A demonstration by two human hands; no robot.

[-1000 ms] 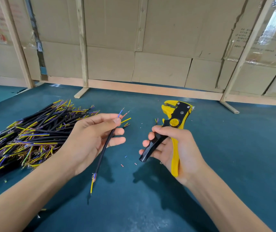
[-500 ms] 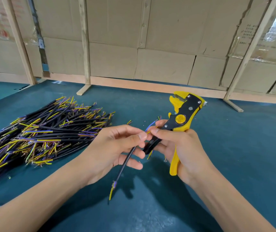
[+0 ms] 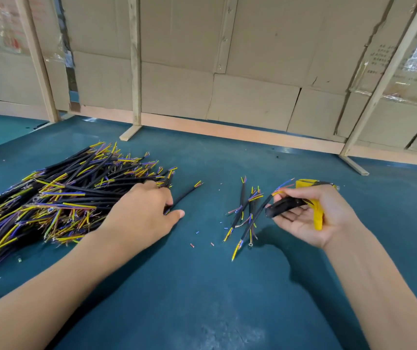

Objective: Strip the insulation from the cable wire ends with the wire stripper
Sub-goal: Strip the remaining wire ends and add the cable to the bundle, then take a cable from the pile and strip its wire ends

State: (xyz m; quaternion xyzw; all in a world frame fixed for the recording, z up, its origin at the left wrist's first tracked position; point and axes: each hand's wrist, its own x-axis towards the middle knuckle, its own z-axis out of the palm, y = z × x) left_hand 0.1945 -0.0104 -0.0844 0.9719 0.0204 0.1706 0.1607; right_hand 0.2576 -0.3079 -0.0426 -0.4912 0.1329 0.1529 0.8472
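A big heap of black cables (image 3: 50, 198) with yellow, blue and purple wire ends lies at the left of the teal table (image 3: 202, 299). My left hand (image 3: 141, 213) rests at the heap's right edge, with thumb and fingers closed on the lower end of one black cable (image 3: 187, 194) that sticks out to the right. My right hand (image 3: 311, 223) holds the yellow and black wire stripper (image 3: 317, 215) in the palm. Its thumb and forefinger also pinch a second cable (image 3: 260, 210), which hangs down over a small pile of cables (image 3: 242, 205).
Small bits of cut insulation (image 3: 197, 232) are scattered on the table between my hands. A wooden frame with cardboard panels (image 3: 252, 102) closes off the back, and its feet (image 3: 354, 165) stand on the table. A small metal ring terminal (image 3: 250, 245) lies by the small pile.
The cable passed from my left hand to my right. My left hand moved left to the heap and closed on another cable. My right hand moved right and lowered over the small pile.
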